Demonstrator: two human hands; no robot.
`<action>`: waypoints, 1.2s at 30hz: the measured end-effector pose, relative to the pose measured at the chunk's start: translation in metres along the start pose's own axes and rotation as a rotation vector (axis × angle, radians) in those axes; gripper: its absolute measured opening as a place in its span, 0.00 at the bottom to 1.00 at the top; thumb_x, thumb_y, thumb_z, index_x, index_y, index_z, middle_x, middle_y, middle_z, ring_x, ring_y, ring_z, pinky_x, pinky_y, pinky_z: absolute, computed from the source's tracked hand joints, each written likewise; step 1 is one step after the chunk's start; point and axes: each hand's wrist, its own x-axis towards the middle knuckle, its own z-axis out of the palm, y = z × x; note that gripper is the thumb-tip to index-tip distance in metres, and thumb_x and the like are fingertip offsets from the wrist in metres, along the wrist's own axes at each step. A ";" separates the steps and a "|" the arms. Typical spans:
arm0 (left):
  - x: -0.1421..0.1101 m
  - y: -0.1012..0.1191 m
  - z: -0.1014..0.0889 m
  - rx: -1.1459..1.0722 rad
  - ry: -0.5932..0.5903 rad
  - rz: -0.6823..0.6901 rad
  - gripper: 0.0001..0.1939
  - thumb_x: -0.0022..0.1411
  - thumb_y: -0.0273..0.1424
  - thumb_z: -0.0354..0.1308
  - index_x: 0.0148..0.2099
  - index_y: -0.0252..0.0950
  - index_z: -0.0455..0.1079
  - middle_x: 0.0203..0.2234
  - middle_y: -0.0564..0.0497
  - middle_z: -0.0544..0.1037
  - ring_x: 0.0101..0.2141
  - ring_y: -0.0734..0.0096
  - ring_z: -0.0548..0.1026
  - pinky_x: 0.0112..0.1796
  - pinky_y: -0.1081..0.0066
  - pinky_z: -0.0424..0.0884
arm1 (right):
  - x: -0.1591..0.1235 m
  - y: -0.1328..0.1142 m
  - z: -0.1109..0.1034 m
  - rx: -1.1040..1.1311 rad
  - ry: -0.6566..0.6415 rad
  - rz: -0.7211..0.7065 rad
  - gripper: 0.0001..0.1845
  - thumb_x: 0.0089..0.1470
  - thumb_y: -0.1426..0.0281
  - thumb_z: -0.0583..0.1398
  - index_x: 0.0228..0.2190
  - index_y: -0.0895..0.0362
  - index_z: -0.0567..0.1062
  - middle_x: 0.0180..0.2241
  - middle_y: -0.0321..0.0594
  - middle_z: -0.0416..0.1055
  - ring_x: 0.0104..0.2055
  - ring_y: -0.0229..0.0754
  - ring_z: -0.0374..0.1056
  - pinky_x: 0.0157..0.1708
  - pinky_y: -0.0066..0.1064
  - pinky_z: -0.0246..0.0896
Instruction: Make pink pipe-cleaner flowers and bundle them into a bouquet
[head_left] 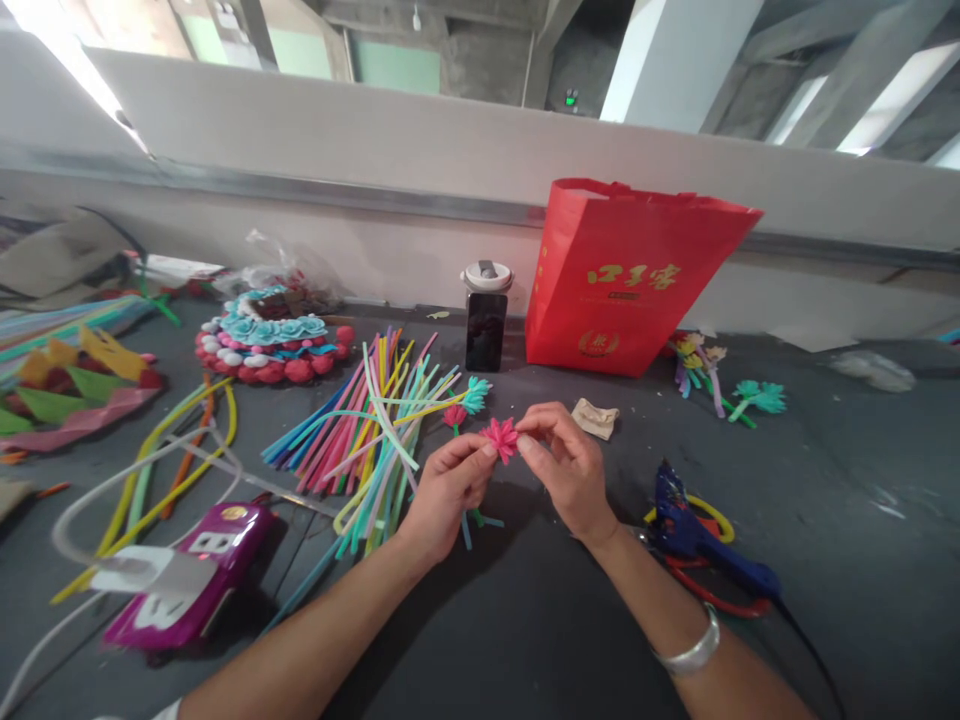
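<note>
Between my two hands is a pink-red flower (501,438) with several narrow petals, held just above the dark table. My left hand (455,490) pinches it from the left with thumb and forefinger. From the right, the thumb and fingertips of my right hand (564,465) close on its petals. Behind my left hand lies a spread bundle of coloured pipe cleaners (352,430). A turquoise flower (475,396) and a small red flower (454,415) lie just beyond the hands. Green and blue stem ends (478,518) show beneath my left hand.
At right lies a blue glue gun (690,535) beside red-handled pliers or scissors (720,592). A purple power strip (199,575) with a white plug sits at left. Behind stand a phone (486,335), a lidded cup (487,274) and a red bag (637,280). Finished flowers (759,397) lie far right.
</note>
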 end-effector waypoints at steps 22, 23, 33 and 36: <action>0.002 -0.003 0.000 0.022 -0.006 -0.038 0.12 0.53 0.35 0.68 0.33 0.33 0.70 0.17 0.61 0.57 0.16 0.85 0.50 0.18 0.79 0.45 | 0.004 0.001 -0.001 0.083 -0.030 0.167 0.08 0.56 0.69 0.57 0.26 0.55 0.72 0.35 0.38 0.64 0.43 0.43 0.63 0.46 0.35 0.57; 0.002 -0.003 0.000 0.016 -0.009 -0.045 0.12 0.53 0.35 0.68 0.33 0.33 0.70 0.17 0.61 0.57 0.16 0.86 0.50 0.18 0.79 0.45 | 0.004 0.002 -0.001 0.087 -0.027 0.170 0.08 0.56 0.69 0.58 0.26 0.55 0.72 0.35 0.38 0.65 0.42 0.43 0.63 0.46 0.35 0.58; 0.004 0.000 -0.002 -0.113 -0.076 -0.121 0.13 0.57 0.35 0.64 0.32 0.35 0.64 0.16 0.63 0.50 0.14 0.86 0.45 0.17 0.79 0.42 | 0.000 0.005 0.002 0.177 -0.016 0.185 0.12 0.60 0.63 0.56 0.36 0.53 0.78 0.41 0.40 0.69 0.45 0.43 0.66 0.47 0.35 0.62; 0.005 0.000 -0.004 -0.138 -0.115 -0.127 0.12 0.59 0.35 0.62 0.31 0.34 0.63 0.16 0.63 0.49 0.14 0.86 0.45 0.17 0.79 0.41 | 0.000 0.005 0.001 0.192 -0.007 0.176 0.09 0.59 0.65 0.58 0.35 0.54 0.77 0.40 0.40 0.68 0.42 0.42 0.67 0.45 0.34 0.63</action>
